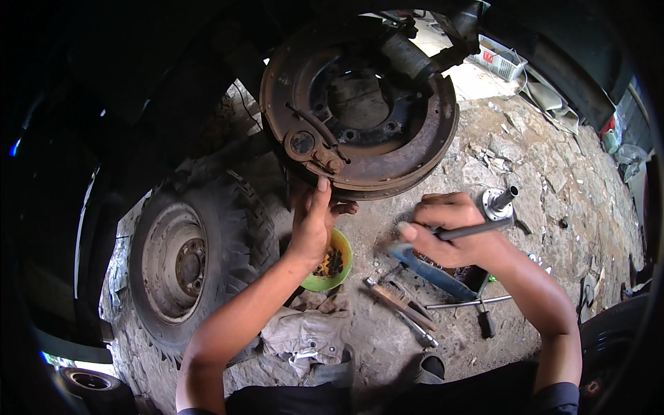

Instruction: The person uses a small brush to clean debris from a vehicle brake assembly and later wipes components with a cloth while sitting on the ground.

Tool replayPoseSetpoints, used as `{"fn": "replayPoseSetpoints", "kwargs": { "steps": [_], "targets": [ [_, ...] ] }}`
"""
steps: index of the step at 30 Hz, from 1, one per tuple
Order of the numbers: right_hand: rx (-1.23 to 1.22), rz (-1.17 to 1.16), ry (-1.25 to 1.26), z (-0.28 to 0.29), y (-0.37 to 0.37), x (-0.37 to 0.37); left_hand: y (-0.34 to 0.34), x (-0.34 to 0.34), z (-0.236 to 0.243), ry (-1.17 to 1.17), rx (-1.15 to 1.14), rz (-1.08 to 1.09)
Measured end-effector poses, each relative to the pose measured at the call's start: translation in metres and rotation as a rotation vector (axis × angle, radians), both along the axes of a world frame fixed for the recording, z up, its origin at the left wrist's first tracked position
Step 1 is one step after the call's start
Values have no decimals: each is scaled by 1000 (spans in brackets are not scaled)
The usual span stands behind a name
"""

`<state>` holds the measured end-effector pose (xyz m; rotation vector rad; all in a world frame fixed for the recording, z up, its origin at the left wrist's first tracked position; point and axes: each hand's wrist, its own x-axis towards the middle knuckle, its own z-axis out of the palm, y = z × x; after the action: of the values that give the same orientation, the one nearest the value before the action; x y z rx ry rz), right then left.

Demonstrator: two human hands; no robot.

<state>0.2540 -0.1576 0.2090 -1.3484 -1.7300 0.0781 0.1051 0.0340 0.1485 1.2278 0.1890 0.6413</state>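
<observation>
A rusty brake assembly point(415, 162), with a coiled spring and curved shoe, fills the upper middle. My left hand point(311, 228) grips its lower edge, thumb on the rim. My right hand point(449, 232) is closed round a long dark-handled tool point(484, 227), held over a blue metal tray point(443, 280) of dark contents; the tool's working end is blurred and partly hidden. A green bowl point(325, 283) with small parts sits below my left hand. A metal hub with a spindle point(498, 200) stands beside my right hand.
A large tyre point(249, 228) on a steel wheel stands left. Several hand tools point(401, 311) and a bunched cloth point(297, 332) lie on the cracked ground point(526, 159). A white plastic basket point(505, 66) is at upper right. Dark vehicle bodywork point(83, 138) surrounds the work area above and left.
</observation>
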Motion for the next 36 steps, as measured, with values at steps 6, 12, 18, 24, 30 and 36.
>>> {"fn": "replayPoseSetpoints", "kwargs": {
  "steps": [6, 12, 18, 24, 30, 36],
  "targets": [
    [-155, 63, 79, -3, -12, 21, 3, -3, -11, -12, 0, -78],
    [-156, 114, 81, -5, -2, 8, 3, -3, -14, -15, 38, -78],
    [-200, -45, -130, -14, 6, -24, 5, -1, -6, -49, -134, 13],
    [-460, -316, -492, -12, 12, -39, 3, 2, -8, -100, -41, 72],
    [-578, -456, -481, -11, -14, -11, 11, 0, -19, -75, 44, 109],
    [-501, -429, -263, -21, -16, -10, 14, 4, -28, -158, 42, 17]
  ]
}}
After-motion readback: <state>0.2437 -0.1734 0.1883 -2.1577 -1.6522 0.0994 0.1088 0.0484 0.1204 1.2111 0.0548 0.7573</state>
